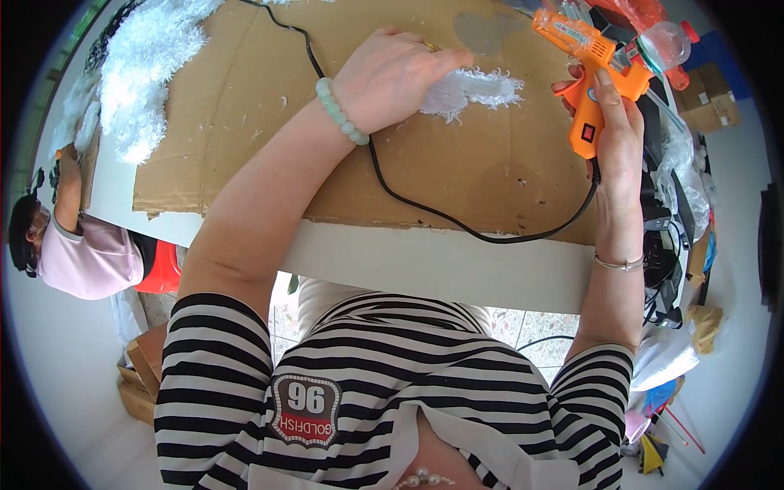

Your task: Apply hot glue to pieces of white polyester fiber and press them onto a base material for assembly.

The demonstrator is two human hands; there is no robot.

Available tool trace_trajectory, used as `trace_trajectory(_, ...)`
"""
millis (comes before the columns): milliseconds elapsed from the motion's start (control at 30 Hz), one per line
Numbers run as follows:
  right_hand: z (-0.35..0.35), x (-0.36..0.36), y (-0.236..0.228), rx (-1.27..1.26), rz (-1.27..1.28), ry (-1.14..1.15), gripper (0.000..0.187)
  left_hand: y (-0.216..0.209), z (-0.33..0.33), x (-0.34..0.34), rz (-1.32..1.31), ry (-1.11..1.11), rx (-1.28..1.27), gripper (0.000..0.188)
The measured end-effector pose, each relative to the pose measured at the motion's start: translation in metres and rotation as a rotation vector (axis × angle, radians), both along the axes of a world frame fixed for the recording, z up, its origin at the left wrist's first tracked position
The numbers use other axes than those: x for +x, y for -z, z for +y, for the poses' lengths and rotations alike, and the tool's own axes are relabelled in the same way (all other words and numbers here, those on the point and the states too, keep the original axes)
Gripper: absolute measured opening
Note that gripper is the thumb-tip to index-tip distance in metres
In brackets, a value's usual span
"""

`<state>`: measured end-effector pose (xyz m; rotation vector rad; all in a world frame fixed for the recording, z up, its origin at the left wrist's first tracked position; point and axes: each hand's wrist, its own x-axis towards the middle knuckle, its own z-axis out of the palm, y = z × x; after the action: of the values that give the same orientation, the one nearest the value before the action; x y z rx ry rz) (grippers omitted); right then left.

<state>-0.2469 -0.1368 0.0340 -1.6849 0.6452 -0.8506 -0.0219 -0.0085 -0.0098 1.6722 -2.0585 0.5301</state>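
My right hand is wrapped round the handle of an orange hot glue gun, held up over the right side of the cardboard. The gun's black cord loops across to the left and passes under my left wrist. My left hand is closed over one end of a small white piece of fluffy fabric, which lies on the cardboard sheet. The fabric's frayed edge sticks out to the right of my fingers. Part of it is hidden under the hand.
A heap of white shaggy fabric lies at the far left of the table. A clear plastic bottle stands beyond the glue gun. Bags and cartons crowd the right side. Another person sits at the left edge.
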Motion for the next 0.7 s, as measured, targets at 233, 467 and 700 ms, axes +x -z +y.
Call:
trace_trajectory(233, 0.002, -0.002, -0.003, 0.014, -0.024, -0.022, 0.038, -0.006, 0.003, 0.018, 0.625, 0.021, -0.001, 0.040)
trace_trajectory(467, 0.010, -0.005, -0.002, -0.003, 0.105, -0.217, 0.041, -0.015, 0.007, 0.027, 0.953, -0.187, -0.112, 0.030)
trace_trajectory(700, 0.003, -0.009, -0.005, -0.066, 0.302, -0.343, 0.040, -0.008, 0.007, 0.024, 0.710, -0.018, 0.143, 0.050)
